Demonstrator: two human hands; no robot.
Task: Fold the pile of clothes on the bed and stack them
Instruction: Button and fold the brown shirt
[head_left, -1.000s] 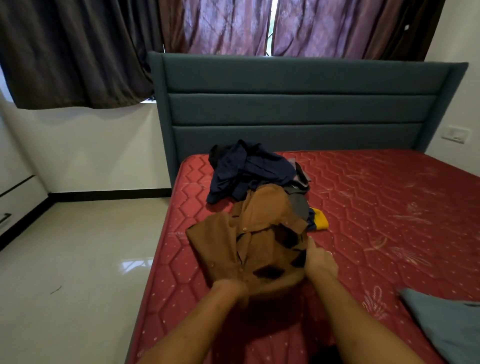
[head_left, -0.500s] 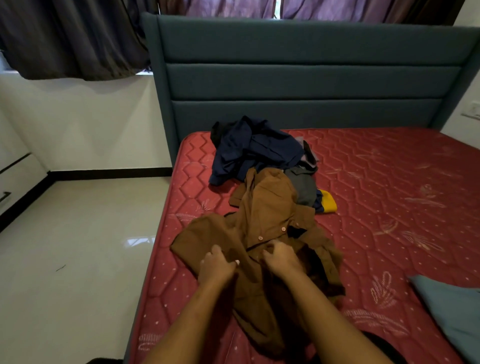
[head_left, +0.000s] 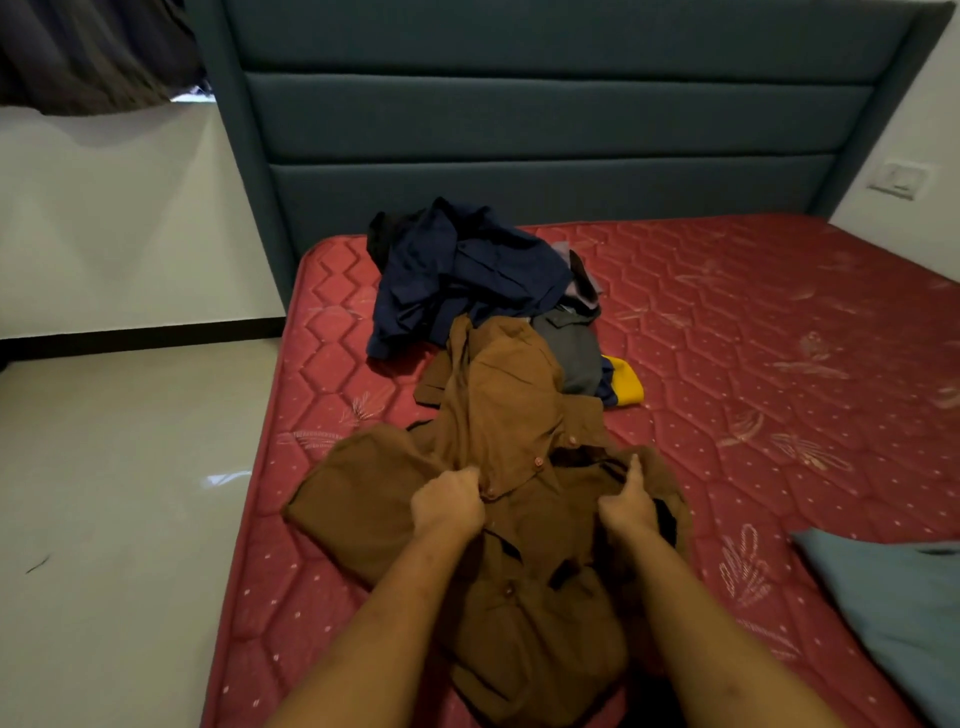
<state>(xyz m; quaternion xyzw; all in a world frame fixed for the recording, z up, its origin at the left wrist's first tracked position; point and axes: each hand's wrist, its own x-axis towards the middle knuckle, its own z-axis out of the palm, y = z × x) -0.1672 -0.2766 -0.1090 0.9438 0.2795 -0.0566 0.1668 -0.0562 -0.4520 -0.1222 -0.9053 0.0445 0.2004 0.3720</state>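
Crumpled brown button-front cloth shirt (head_left: 498, 410) lies on the red quilted mattress (head_left: 753, 322), touching the heap of navy, grey and yellow clothes (head_left: 467, 270); your left hand (head_left: 449, 501) grips its button placket, your right hand (head_left: 626, 506) curls into cloth alongside, one digit straight. Judged light, limp, sagging wherever unsupported; take hold at both shoulder seams.

Left fingers (head_left: 464, 482) inside brown shirt (head_left: 506, 395) folds
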